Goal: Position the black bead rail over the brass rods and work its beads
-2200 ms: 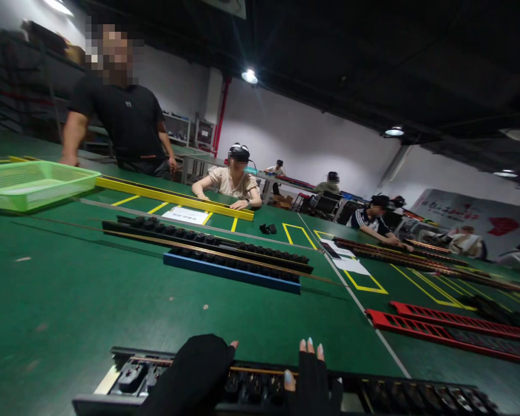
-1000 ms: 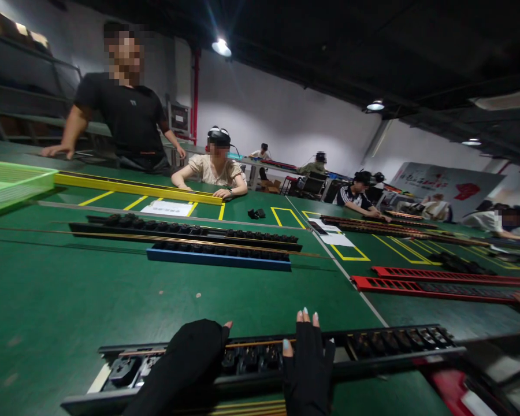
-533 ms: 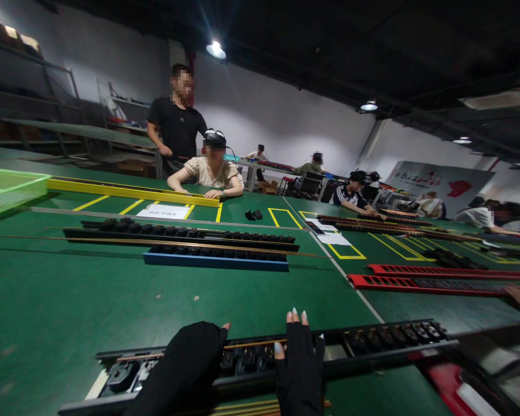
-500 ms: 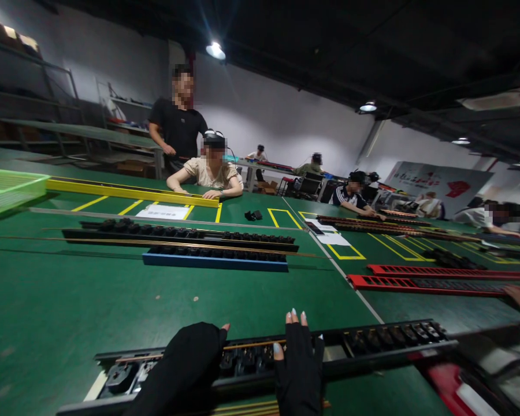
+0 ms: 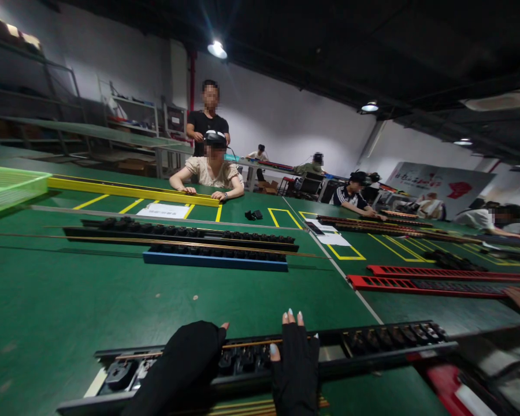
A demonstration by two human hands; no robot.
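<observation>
Bottom centre: left hand (image 5: 195, 361) and right hand (image 5: 295, 370), black fingerless gloves, laid flat and open on long black rail (image 5: 372, 345), gripping nothing. Mid-frame: blue tray (image 5: 212, 261); red trays (image 5: 416, 283) at right. Upper left: green basket (image 5: 8, 188), yellow bar (image 5: 130, 192).

One head-worn view looks forward, low and close over the green table (image 5: 69, 300).

The hall is dim under a black ceiling; a round ceiling lamp (image 5: 217, 49) far left flares with star-shaped glare, and a smaller one (image 5: 369, 107) glows far right. The green felt tabletop (image 5: 69, 294) is evenly lit with soft shadows. Edges bow and smear, worst near right.
</observation>
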